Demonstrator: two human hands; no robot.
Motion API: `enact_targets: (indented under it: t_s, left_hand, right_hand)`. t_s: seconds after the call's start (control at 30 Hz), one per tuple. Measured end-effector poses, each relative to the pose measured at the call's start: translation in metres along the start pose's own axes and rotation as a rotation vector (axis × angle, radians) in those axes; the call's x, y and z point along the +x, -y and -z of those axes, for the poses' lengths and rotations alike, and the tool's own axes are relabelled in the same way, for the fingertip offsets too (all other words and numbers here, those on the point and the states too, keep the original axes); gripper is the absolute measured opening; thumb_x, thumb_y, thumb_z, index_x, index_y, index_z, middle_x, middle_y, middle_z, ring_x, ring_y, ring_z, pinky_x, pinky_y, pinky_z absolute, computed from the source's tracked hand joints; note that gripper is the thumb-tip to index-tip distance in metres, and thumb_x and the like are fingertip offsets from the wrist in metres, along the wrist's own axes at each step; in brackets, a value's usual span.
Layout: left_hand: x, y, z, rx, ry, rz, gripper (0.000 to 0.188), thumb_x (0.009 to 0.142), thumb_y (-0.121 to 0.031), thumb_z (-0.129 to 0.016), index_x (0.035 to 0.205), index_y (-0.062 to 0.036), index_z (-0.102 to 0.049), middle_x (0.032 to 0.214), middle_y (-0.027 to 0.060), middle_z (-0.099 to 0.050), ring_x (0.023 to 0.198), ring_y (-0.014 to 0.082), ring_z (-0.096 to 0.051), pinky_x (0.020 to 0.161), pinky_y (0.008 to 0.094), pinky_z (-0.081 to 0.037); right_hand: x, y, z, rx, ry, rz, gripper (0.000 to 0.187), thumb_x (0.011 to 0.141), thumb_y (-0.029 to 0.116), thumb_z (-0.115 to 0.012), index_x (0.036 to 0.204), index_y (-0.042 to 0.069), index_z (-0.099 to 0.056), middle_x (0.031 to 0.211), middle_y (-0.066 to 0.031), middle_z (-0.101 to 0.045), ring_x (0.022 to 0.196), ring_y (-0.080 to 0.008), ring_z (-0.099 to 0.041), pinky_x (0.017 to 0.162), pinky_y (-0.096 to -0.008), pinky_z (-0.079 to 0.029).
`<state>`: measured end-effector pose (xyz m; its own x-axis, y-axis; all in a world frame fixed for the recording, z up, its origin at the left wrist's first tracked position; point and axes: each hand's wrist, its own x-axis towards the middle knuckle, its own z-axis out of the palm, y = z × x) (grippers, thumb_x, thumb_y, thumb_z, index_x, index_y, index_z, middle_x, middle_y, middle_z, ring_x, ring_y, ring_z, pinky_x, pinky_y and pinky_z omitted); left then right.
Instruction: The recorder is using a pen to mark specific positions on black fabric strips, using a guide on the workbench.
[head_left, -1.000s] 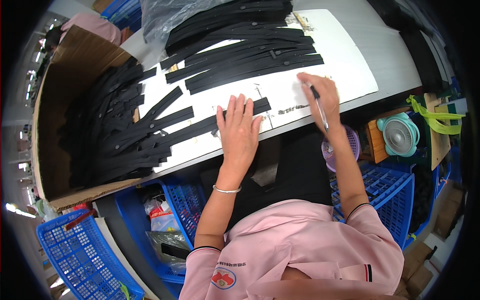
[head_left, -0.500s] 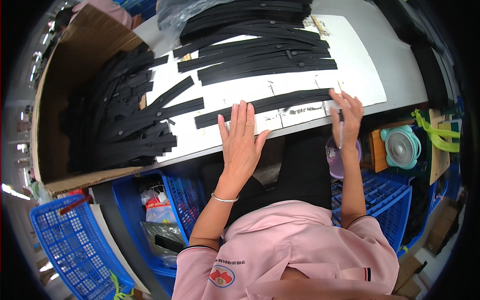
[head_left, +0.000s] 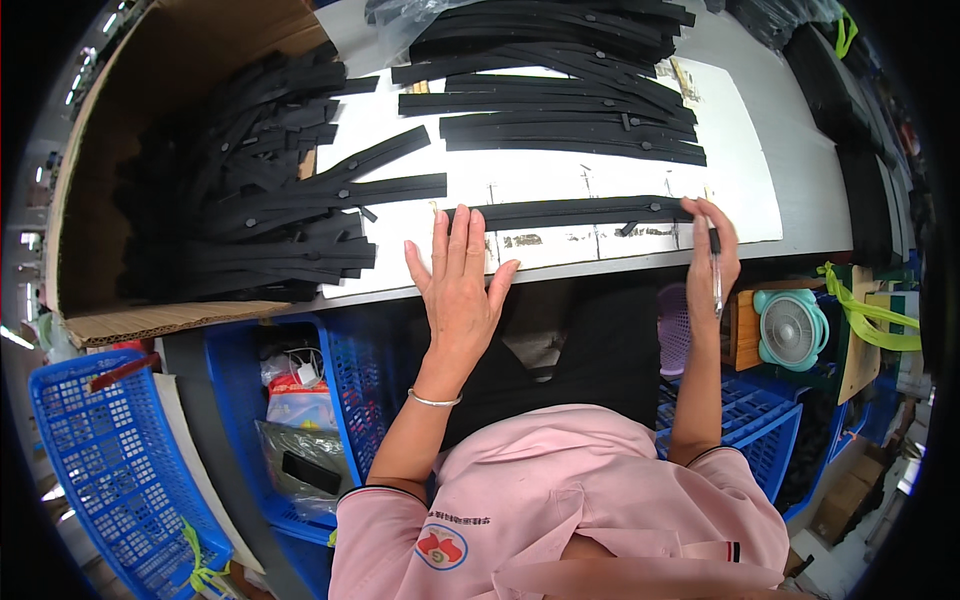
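A black zipper (head_left: 570,212) lies lengthwise on the white marked board (head_left: 560,170), close to the table's front edge. My left hand (head_left: 462,290) rests flat on the zipper's left end with fingers spread, covering that end. At the right end, my right hand (head_left: 722,262) touches the zipper with its fingertips. A clear pen with a dark end (head_left: 717,285) is tucked in the same hand, pointing back toward the wrist. A round slider (head_left: 655,206) shows near the zipper's right end, with a small pull tab hanging below it.
Farther back on the board lie several more black zippers (head_left: 570,133). At left, a cardboard box (head_left: 90,190) on its side holds a heap of zippers. Blue baskets (head_left: 100,460) stand below the table, and a turquoise fan (head_left: 792,330) sits at right.
The zipper now lies straighter along the board. My left hand has moved from partway along it to its left end. The whole view has shifted slightly.
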<state>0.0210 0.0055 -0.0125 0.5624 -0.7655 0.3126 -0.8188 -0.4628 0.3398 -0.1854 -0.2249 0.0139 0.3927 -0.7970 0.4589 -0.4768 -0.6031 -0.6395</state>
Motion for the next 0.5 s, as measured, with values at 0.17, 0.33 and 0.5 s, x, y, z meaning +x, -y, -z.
enact_targets:
  t_s: [0.17, 0.33, 0.5]
  left_hand:
    - [0.001, -0.001, 0.000, 0.009, -0.033, 0.003, 0.075, 0.092, -0.040, -0.074, 0.151, -0.0014, -0.048, 0.157, 0.0132, -0.046, 0.150, 0.0364, -0.034, 0.120, 0.0654, -0.014]
    - [0.001, -0.001, -0.001, -0.018, -0.049, 0.013, 0.074, 0.091, -0.040, -0.074, 0.149, -0.0024, -0.050, 0.157, 0.0124, -0.047, 0.150, 0.0358, -0.034, 0.119, 0.0657, -0.016]
    - [0.000, 0.000, -0.001, -0.038, -0.067, 0.009, 0.073, 0.090, -0.040, -0.074, 0.148, -0.0013, -0.052, 0.156, 0.0130, -0.047, 0.151, 0.0354, -0.033, 0.119, 0.0655, -0.017]
  right_hand:
    - [0.002, 0.072, -0.043, 0.551, 0.316, -0.114, 0.021, 0.101, 0.014, -0.065, 0.117, 0.001, -0.071, 0.095, -0.0065, -0.072, 0.092, -0.0121, -0.067, 0.084, -0.0262, -0.051]
    - [0.002, 0.118, -0.099, 0.717, 0.475, -0.225, 0.014, 0.099, 0.011, -0.065, 0.103, -0.001, -0.073, 0.092, -0.0044, -0.072, 0.076, -0.0083, -0.066, 0.069, -0.0267, -0.052]
    - [0.000, 0.114, -0.126, 0.526, 0.512, 0.046, 0.017, 0.099, 0.011, -0.066, 0.096, -0.005, -0.071, 0.088, -0.0058, -0.074, 0.069, -0.0113, -0.068, 0.063, -0.0257, -0.051]
